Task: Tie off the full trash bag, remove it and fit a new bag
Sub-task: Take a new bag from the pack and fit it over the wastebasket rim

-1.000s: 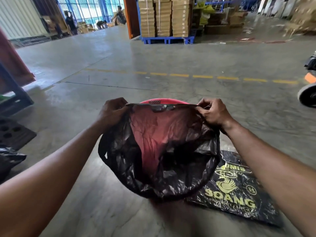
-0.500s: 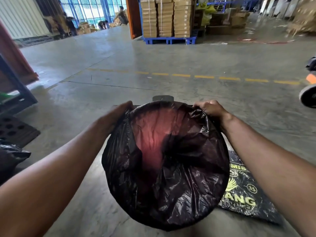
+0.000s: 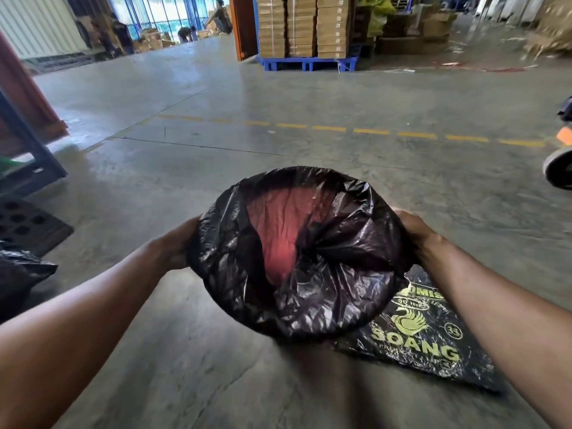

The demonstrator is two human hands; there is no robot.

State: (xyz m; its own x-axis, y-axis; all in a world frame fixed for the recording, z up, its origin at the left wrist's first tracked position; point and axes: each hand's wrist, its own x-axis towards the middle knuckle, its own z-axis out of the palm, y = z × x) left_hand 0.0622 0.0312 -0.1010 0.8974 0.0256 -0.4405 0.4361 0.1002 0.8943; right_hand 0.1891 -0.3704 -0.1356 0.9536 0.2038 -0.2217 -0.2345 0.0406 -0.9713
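Both hands, left hand [image 3: 178, 246] and right hand [image 3: 413, 232], clutch crinkled glossy black bag [image 3: 309, 305] over round red bin [image 3: 284, 233].

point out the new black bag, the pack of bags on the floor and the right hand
new black bag [image 3: 325, 292]: head view, on its crumpled near side, folded over the bin rim.
pack of bags [image 3: 414, 339]: head view, on the yellow print of its flat face.
right hand [image 3: 413, 230]: head view, on the back of the hand gripping the bag's edge.

bare concrete floor [image 3: 309, 97] is sitting wide open ahead. flat printed bag pack [image 3: 427, 339] is lying right beside the bin, a dark perforated mat [image 3: 28, 224] and rack leg [image 3: 34, 144] are crowding the left, wheel [image 3: 558, 168] is poking in far right.
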